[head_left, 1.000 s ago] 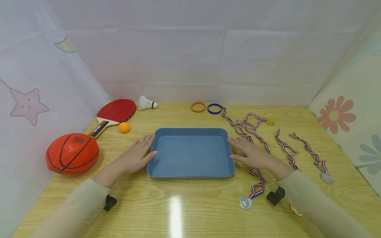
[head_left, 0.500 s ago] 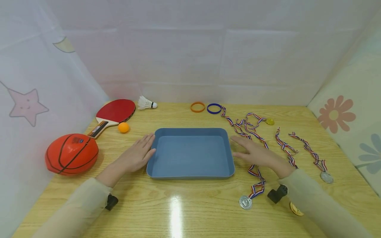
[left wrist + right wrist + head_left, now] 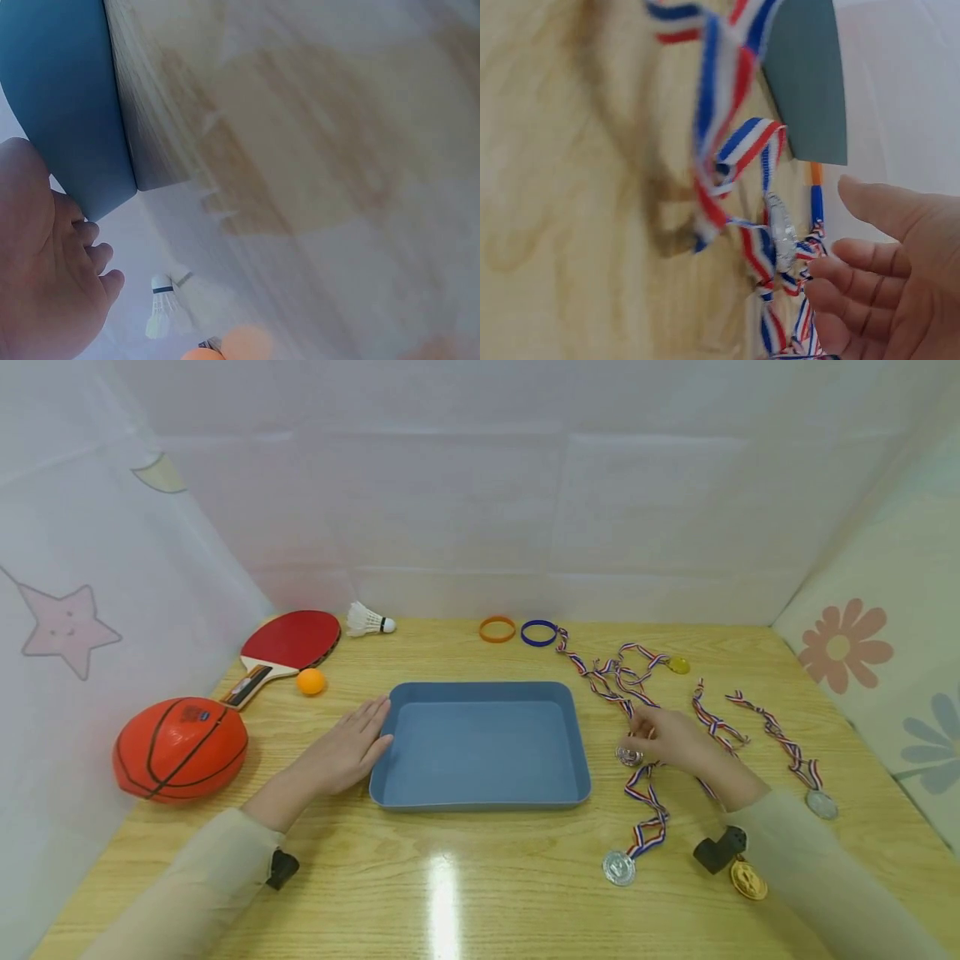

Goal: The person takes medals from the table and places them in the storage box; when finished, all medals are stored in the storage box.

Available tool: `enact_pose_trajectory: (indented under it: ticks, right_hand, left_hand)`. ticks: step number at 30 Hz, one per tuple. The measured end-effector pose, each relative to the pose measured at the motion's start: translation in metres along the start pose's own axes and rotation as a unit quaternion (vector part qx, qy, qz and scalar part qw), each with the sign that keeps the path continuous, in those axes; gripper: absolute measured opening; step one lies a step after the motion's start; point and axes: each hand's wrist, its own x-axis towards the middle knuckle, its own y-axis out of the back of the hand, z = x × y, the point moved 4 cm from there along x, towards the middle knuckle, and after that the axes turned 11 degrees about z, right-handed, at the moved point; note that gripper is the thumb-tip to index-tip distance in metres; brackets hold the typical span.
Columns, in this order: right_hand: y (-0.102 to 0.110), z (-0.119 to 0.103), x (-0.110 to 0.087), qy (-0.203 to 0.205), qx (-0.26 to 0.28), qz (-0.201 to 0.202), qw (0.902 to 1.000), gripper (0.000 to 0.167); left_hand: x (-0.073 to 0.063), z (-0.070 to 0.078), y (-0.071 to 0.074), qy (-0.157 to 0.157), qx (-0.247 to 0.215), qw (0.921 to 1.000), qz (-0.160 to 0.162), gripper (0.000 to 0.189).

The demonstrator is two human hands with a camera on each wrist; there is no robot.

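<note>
A blue-grey rectangular tray (image 3: 480,752) lies in the middle of the wooden table. My left hand (image 3: 345,752) rests along its left side with straight fingers, and the left wrist view shows those fingers at the wall of the tray (image 3: 67,97). Right of the tray, my right hand (image 3: 667,742) hovers over a silver medal (image 3: 628,756) with a red, white and blue ribbon. In the right wrist view the thumb and bent fingers stand apart, with nothing between them, close to that medal (image 3: 781,232). A second silver medal (image 3: 619,867) lies nearer the front edge.
A gold medal (image 3: 748,878) lies beside the right sleeve; another silver medal (image 3: 821,804) and a gold one (image 3: 678,665) lie farther off. Orange (image 3: 497,629) and blue wristbands (image 3: 538,632) sit behind the tray. At left are a basketball (image 3: 180,749), table tennis bat (image 3: 292,639), orange ball (image 3: 311,682) and shuttlecock (image 3: 367,620).
My right hand has left the tray's right side and moved right, its fingers now bent down over a silver medal that was hidden before. My left hand stays at the tray.
</note>
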Motion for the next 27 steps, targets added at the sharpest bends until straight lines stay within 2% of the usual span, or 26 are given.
enact_pose_trajectory:
  ticks: [6,13,18,22,24,27]
  right_hand:
    - [-0.011,0.016,-0.003,-0.038,-0.052,-0.029,0.9975,0.032]
    - [-0.016,0.017,-0.002,-0.048,-0.052,-0.036,0.9969,0.031]
    - [-0.017,0.019,0.001,-0.035,-0.002,-0.036,0.9987,0.029]
    - [-0.015,0.017,0.003,-0.019,0.055,-0.049,0.9971,0.016]
    - [-0.013,0.015,0.004,-0.023,0.084,-0.060,0.9944,0.012]
    - [-0.008,0.014,0.004,-0.057,0.145,-0.078,0.9847,0.022]
  left_hand:
    - [0.000,-0.001,0.000,-0.001,0.004,1.0000,0.001,0.060]
    - [0.000,0.000,0.001,-0.001,0.006,1.0000,-0.001,0.060]
    - [0.000,0.002,0.002,0.000,0.006,1.0000,-0.005,0.060]
    - [0.000,0.002,0.002,0.000,0.006,1.0000,-0.004,0.061]
    - [0.000,0.001,0.001,0.000,0.007,1.0000,-0.004,0.061]
    - [0.000,0.000,0.001,0.000,0.007,1.0000,-0.004,0.061]
